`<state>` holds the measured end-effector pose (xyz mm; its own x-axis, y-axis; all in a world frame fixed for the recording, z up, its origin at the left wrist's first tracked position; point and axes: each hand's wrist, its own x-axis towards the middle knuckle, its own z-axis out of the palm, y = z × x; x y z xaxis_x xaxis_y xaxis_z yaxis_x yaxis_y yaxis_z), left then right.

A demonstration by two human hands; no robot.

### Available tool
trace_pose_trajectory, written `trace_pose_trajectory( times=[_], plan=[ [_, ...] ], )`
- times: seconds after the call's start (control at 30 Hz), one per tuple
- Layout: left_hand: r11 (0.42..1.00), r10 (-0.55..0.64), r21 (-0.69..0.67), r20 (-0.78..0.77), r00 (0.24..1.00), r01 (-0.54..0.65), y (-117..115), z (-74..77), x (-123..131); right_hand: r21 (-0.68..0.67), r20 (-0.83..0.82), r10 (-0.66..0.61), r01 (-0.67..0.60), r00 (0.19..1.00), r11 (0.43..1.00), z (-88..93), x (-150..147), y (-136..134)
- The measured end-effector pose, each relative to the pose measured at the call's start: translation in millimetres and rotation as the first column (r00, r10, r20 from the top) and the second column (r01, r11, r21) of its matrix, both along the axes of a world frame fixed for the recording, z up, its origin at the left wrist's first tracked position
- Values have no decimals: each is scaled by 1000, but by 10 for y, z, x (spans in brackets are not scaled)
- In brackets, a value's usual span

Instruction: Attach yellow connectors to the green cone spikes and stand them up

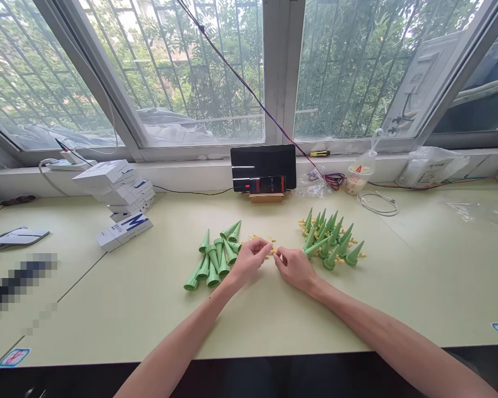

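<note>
My left hand is over the middle of the table, thumb and fingers drawn together in a pinch. Beside it, fingers curled, is my right hand, its fingertips close to the left ones. Whatever either hand pinches is too small to make out. Small yellow pieces lie on the table just behind the fingertips, partly hidden by my left hand. Left of that hand is a heap of hollow green cones. To the right of my right hand, several green cones stand point up in a cluster, with yellow pieces at their bases.
A black tablet and a phone lean by the windowsill. White boxes are stacked at the back left. At the back right are a bagged cup, a coiled white cable and a plastic bag.
</note>
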<state>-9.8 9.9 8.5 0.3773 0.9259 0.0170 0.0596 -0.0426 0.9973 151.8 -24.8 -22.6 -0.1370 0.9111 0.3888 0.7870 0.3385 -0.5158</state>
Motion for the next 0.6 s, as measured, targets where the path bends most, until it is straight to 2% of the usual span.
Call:
trace_pose_trajectory(
  times=[0.27, 0.47, 0.6],
  plan=[
    [1000, -6, 8, -16, 1000, 6, -16, 18, 5, -44, -136, 12, -19, 991, 999, -28, 7, 30],
    [1000, -19, 18, -28, 999, 20, -17, 8, 0, -61, -114, 24, -31, 993, 998, -9, 8, 18],
    [999, -23, 26, -34, 999, 23, -20, 6, -12, -24, -89, 70, -72, 994, 997, 20, -15, -23]
  ],
)
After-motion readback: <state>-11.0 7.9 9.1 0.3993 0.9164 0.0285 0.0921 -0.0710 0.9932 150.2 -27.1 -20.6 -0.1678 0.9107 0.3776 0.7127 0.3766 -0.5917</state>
